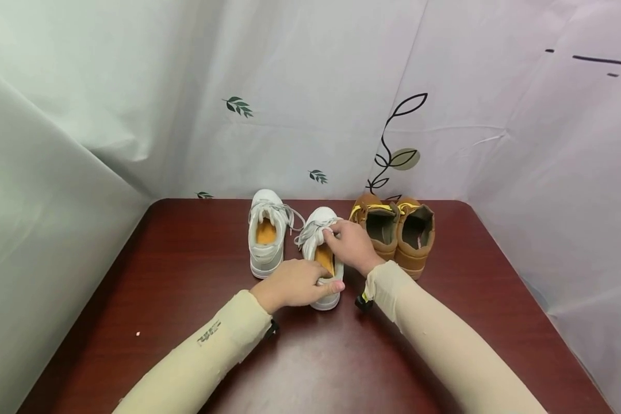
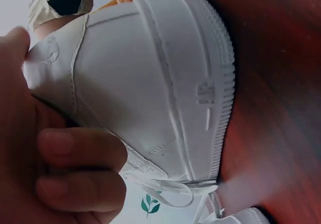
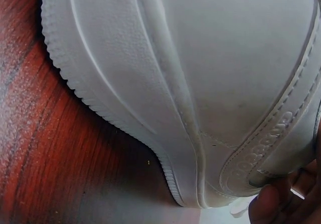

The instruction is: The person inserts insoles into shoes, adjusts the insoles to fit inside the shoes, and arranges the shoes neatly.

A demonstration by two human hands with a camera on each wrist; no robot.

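Both hands are at a white lace-up sneaker (image 1: 319,215) standing on the table, toe pointing away. My left hand (image 1: 297,283) grips its heel collar, thumb outside and fingers reaching into the opening. At the front of the opening, my right hand (image 1: 353,244) pinches the edge by the tongue and laces. Inside the shoe shows an orange-yellow insole (image 1: 323,259). The left wrist view has the sneaker's side (image 2: 120,78) close up, with two curled fingers (image 2: 83,148) beside it. In the right wrist view the other side (image 3: 225,73) fills most of the picture, fingertips at lower right.
A matching white sneaker (image 1: 267,253) stands just left, its laces loose. To the right sits a pair of brown shoes (image 1: 413,256) with yellow laces, close to the right hand. The dark red table (image 1: 186,259) ends against a pale leaf-patterned curtain (image 1: 300,103).
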